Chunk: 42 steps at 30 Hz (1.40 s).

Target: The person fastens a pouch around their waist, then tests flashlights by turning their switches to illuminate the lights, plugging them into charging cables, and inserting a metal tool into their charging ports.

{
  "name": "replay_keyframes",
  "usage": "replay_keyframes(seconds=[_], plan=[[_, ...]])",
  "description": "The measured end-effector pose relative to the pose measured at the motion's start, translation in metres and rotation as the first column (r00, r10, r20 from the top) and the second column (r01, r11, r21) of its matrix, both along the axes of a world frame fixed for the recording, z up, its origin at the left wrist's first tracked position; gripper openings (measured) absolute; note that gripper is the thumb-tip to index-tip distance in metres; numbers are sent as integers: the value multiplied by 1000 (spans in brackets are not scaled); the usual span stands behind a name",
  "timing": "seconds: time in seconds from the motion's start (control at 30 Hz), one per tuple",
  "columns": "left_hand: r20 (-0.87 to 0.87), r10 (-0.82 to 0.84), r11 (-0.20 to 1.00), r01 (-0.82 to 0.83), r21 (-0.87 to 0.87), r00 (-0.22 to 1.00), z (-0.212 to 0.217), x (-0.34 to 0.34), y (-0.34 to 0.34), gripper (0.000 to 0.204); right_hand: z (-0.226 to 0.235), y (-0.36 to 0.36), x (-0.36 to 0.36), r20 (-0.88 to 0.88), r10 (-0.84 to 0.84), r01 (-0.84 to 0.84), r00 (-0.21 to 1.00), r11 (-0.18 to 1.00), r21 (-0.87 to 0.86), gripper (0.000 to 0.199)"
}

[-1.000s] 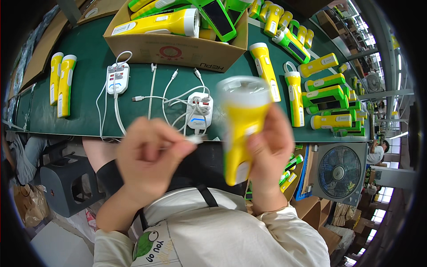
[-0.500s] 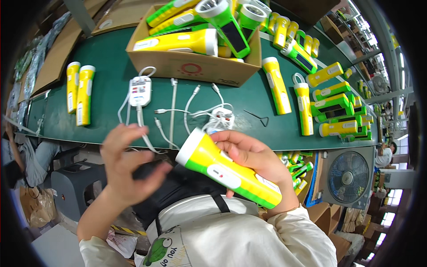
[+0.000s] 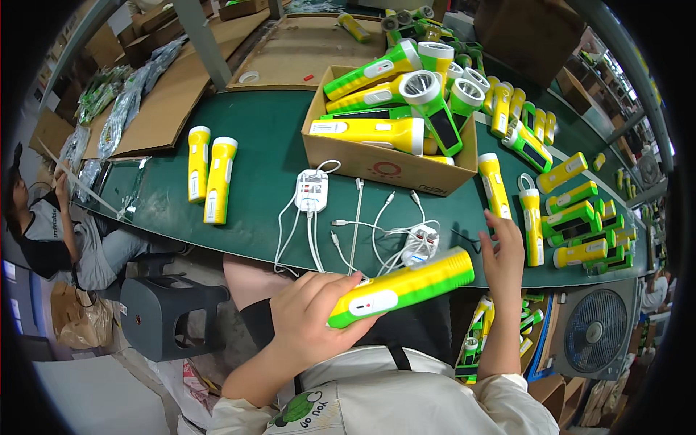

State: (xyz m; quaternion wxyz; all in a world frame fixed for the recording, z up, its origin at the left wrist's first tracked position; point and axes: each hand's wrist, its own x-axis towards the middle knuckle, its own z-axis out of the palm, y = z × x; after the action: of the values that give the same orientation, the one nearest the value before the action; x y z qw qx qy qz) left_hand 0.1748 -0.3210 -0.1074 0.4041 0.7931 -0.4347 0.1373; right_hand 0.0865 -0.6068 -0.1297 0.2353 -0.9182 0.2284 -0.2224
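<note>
A yellow and green flashlight (image 3: 413, 290) lies across the front of my body, its tail end pointing right. My left hand (image 3: 308, 319) is wrapped round its head end and hides it; a white switch plate shows on its side. My right hand (image 3: 502, 250) is off this flashlight, fingers apart and raised at the table's front edge. Its fingertips come close to the lower end of a standing-out yellow flashlight (image 3: 494, 185) on the table; I cannot tell whether they touch. Beside it lies another yellow flashlight (image 3: 533, 225) with a white loop.
A cardboard box (image 3: 391, 170) full of flashlights stands on the green table (image 3: 264, 123). White cables run from a white charging hub (image 3: 312, 190) and a second hub (image 3: 420, 243). Two flashlights (image 3: 217, 181) lie left; several lie right. A fan (image 3: 596, 330) and grey stool (image 3: 170, 315) stand below.
The flashlight has passed from my right hand to my left, and its head now points left under my fingers. My right hand has moved right toward the table flashlights. The view has shifted left.
</note>
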Motion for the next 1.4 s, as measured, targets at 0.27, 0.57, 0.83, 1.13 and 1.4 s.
replay_keyframes(seconds=[0.27,0.57,0.83,1.13,1.4], plan=[[-139,98,981,-119,-154,985,-2,6,-4,43,-53,-14,-17,-38,79,-83,996,985,-148,29],[-779,-610,777,-82,-624,146,-18,-14,9,48,-58,-18,-8,162,-5,-6,987,998,69,13],[-525,-817,522,81,-849,-240,-27,-31,6,81,-2,41,-23,458,13,-257,889,842,474,8],[-392,-920,392,21,-920,4,-23,-31,6,97,31,102,-15,576,364,-569,732,792,223,10],[-439,-889,435,-64,-898,132,2,-41,10,33,49,112,1,532,589,-625,608,769,-138,25]])
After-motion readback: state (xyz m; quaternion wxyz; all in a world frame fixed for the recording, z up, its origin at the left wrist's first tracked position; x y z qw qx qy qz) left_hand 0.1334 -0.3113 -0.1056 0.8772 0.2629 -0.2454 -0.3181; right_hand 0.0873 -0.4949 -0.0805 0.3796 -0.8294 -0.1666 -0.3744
